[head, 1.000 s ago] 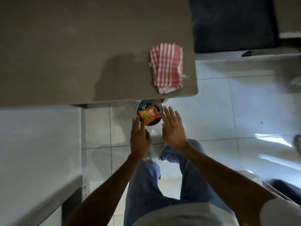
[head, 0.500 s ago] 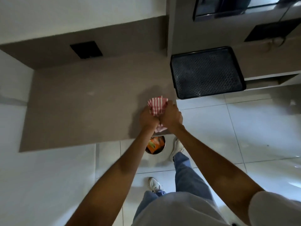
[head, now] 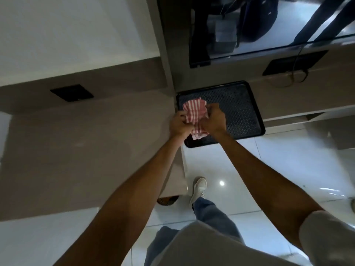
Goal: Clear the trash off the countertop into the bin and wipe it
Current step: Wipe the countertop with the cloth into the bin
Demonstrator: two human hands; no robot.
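A red-and-white striped cloth [head: 194, 111] is bunched between both my hands, lifted above the right end of the brown countertop [head: 86, 146]. My left hand [head: 179, 123] grips its left side and my right hand [head: 214, 120] grips its right side. The cloth hangs in front of a black perforated tray [head: 244, 114]. Only a sliver of the bin [head: 167, 200] with something orange inside shows, under the counter's near right corner by my left forearm.
A black socket plate [head: 72, 92] sits in the backsplash at the left. A glass-fronted dark appliance [head: 230, 29] fills the top right. A white shoe [head: 199, 188] and jeans leg stand on the glossy white floor tiles [head: 278, 169].
My hands rose from the bin, took the striped cloth off the counter and now hold it up, further right over the tray's edge. The view tilted up.
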